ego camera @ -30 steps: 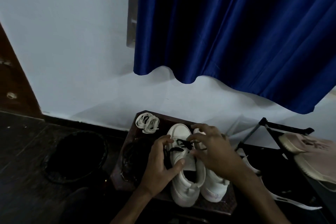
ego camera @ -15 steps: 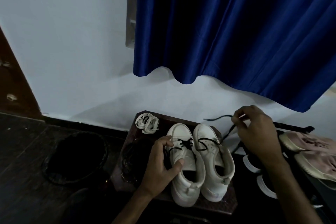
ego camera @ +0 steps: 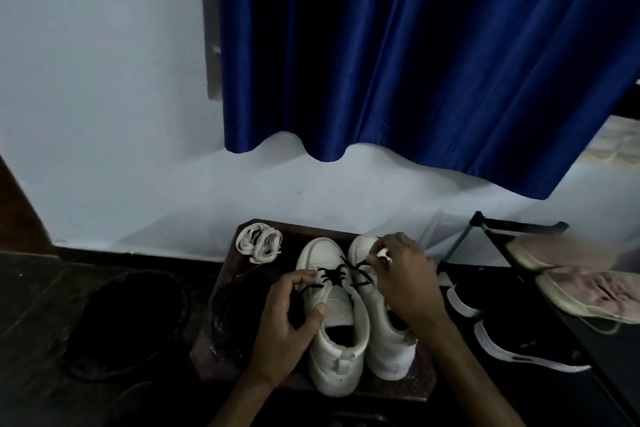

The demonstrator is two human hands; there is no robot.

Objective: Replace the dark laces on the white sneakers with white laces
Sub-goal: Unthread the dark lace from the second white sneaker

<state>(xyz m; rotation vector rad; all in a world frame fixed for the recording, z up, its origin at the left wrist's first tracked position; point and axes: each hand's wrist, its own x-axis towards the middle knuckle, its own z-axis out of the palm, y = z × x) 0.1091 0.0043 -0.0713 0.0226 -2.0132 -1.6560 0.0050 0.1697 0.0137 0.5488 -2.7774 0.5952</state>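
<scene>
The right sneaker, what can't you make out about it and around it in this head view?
- Right sneaker: its eyelets sit under the right hand.
- Dark lace: whether the right hand's fingers pinch it is hidden.
- Left hand: its grip is lost in shadow.
- Pink shoe: blurred, cut by the right edge.

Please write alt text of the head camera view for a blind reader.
Two bare hands, left hand and right hand, work dark laces on two white leather sneakers on a small brown wooden table; a coiled white lace bundle lies beside.
</scene>
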